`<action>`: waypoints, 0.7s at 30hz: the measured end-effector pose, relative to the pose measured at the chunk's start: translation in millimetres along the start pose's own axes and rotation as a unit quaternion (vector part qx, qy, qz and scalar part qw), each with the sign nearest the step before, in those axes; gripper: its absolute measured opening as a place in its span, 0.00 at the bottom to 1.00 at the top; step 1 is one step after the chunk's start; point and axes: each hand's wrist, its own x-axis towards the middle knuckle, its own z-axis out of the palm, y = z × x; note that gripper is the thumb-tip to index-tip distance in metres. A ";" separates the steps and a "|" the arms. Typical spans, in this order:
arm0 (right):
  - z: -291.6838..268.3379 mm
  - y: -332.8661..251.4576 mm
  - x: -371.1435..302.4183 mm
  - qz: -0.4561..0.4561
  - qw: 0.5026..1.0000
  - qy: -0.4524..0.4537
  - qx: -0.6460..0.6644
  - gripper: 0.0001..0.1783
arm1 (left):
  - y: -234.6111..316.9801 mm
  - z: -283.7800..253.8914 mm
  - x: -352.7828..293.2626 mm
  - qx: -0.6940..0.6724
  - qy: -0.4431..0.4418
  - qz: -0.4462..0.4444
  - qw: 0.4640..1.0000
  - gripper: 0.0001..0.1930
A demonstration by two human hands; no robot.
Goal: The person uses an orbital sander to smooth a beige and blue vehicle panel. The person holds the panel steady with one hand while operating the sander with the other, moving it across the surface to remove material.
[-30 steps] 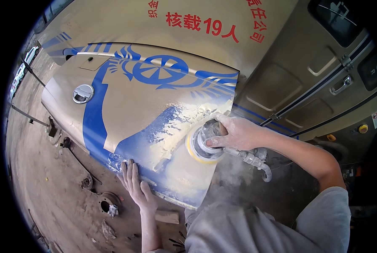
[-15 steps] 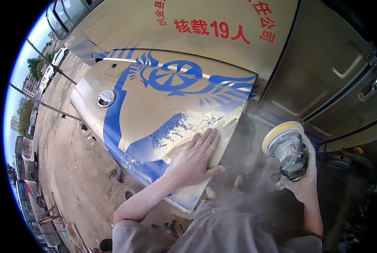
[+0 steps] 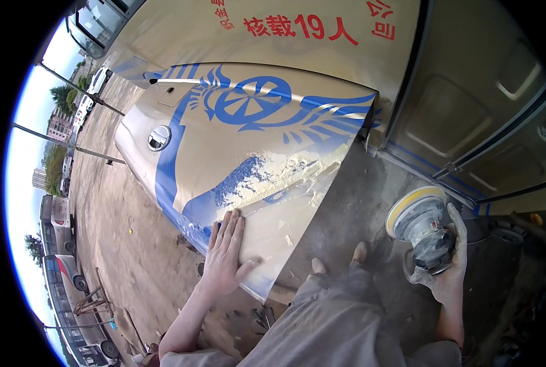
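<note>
My left hand lies flat, fingers stretched out, on the lower edge of a tan and blue vehicle panel. Beyond its fingertips, a sanded patch of pale filler crosses the blue paint, with rough, flaky edges. My right hand grips a dusty round sander off to the panel's right. The sander's yellow-edged pad is tilted up and away from any surface. Pale dust coats both hands. A round silver lock is set in the panel's left part.
The panel is lifted out from a tan vehicle body with red lettering. A ribbed vehicle door stands at the right. Dirt ground spreads left, with parked buses beyond. My shoes show below the panel's right edge.
My left hand has slid left and nearer across the panel, from the filler patch to the lower edge. The sander stays in my right hand, slightly lower and farther right in view.
</note>
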 end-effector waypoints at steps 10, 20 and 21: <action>-1.0 10.2 -0.4 -0.042 0.995 -0.031 -0.089 0.77 | 46.9 12.1 64.4 -0.022 -0.002 0.116 0.993 0.53; 25.4 -6.3 6.8 0.003 0.999 -0.028 -0.030 0.76 | 50.3 13.3 66.5 -0.071 0.025 0.131 0.989 0.51; 27.0 -9.3 9.3 -0.006 0.998 -0.032 -0.047 0.76 | 47.2 13.2 56.0 -0.072 0.015 0.124 0.990 0.51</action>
